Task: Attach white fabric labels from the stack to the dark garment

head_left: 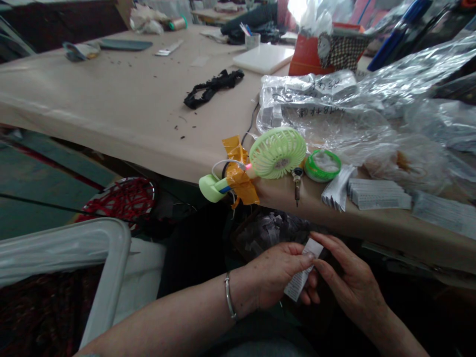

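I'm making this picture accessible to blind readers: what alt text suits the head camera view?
A person's left hand pinches a white printed slip below the edge of a table, with the right hand at its upper end. Above, a light green fan is fixed with orange tape near a green tub, stacked slips and clear plastic.

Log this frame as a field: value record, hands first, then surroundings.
left hand: pinches small white printed strip
right hand: thumb and index at the strip's edge; grip unclear
table: beige surface
near edge: pale green plastic fan with orange-brown tape
right of fan: round green container, white contents; stacked white printed slips
lower left: white plastic bin, dark reddish contents
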Motion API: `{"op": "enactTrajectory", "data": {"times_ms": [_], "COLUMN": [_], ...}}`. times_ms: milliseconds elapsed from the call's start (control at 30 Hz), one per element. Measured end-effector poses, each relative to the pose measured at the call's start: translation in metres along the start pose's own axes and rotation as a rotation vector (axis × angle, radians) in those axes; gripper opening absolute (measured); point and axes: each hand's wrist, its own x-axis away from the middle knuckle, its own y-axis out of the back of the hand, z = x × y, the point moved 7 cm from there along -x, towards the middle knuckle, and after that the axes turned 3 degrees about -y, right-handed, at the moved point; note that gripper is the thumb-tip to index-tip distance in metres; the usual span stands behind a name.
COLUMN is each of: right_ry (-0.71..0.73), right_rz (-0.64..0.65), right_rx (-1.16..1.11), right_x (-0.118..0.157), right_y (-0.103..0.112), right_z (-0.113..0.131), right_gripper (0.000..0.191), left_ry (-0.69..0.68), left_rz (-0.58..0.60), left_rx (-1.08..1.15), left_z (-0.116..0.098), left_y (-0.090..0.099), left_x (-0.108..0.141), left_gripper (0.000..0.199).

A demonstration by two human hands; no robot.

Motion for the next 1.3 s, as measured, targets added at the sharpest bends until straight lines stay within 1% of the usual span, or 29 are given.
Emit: {"op": "enactTrajectory", "data": {"times_ms": [67, 133, 200, 267, 333, 400, 533, 600, 667, 733, 800, 867, 967, 1067, 1200, 1300], "right_ry": [-0.085, -0.231, -0.399, -0.546, -0.648, -0.698, -0.679, -0.661, -0.653, -0.636, -0.601, -0.563, -0.514, -0.434, -0.339, -0.313], "right_rz": [-0.022, -0.038, -0.027, 0.006, 0.031, 0.035, 0.04, 0.038, 0.04, 0.034, 0.006, -0.033, -0.06, -0.092, -0.129, -0.136], "right_rx": [-0.086, -0.256, -0.473, -0.659, -0.773, -0.825, -0.831, -0.825, -0.823, -0.804, -0.758, -0.704, -0.622, -0.538, -0.469, -0.439], "right_x": [-0.001, -0.002, -0.003, -0.004, -0.006, -0.01, -0.021, -0.027, -0.033, -0.04, -0.047, -0.054, -0.06, -0.065, -0.069, -0.071], "right_y": [0.0, -0.003, -0.012, -0.024, -0.034, -0.04, -0.045, -0.046, -0.047, -0.047, -0.043, -0.039, -0.034, -0.029, -0.024, -0.022], "right_z": [-0.006, -0.017, -0.03, -0.038, -0.041, -0.04, -0.034, -0.032, -0.03, -0.026, -0.021, -0.016, -0.012, -0.007, 0.001, 0.005], "right_gripper": [0.039, 0.036, 0.027, 0.024, 0.025, 0.027, 0.028, 0.029, 0.029, 0.029, 0.028, 0.027, 0.024, 0.021, 0.018, 0.017], "left_ry": [0.0, -0.011, -0.02, -0.033, -0.061, -0.096, -0.141, -0.168, -0.24, -0.34, -0.436, -0.503, -0.58, -0.643, -0.695, -0.722], "left_rz": [-0.002, -0.013, -0.039, -0.073, -0.102, -0.124, -0.167, -0.203, -0.263, -0.331, -0.384, -0.412, -0.44, -0.453, -0.444, -0.455], "left_rx": [0.002, -0.001, -0.021, -0.043, -0.058, -0.075, -0.142, -0.228, -0.346, -0.451, -0.53, -0.592, -0.655, -0.722, -0.817, -0.857], "left_z": [0.0, -0.001, -0.002, -0.004, -0.006, -0.009, -0.016, -0.024, -0.036, -0.051, -0.065, -0.076, -0.09, -0.099, -0.104, -0.106], "left_y": [0.002, 0.004, 0.007, 0.01, 0.011, 0.012, 0.015, 0.018, 0.024, 0.03, 0.034, 0.035, 0.033, 0.03, 0.026, 0.025], "left_x": [0.0, 0.001, 0.002, 0.003, 0.004, 0.004, 0.006, 0.008, 0.009, 0.011, 0.013, 0.014, 0.016, 0.018, 0.019, 0.02], "left_gripper": [0.037, 0.037, 0.038, 0.039, 0.037, 0.035, 0.03, 0.027, 0.023, 0.017, 0.014, 0.015, 0.016, 0.019, 0.026, 0.027]}}
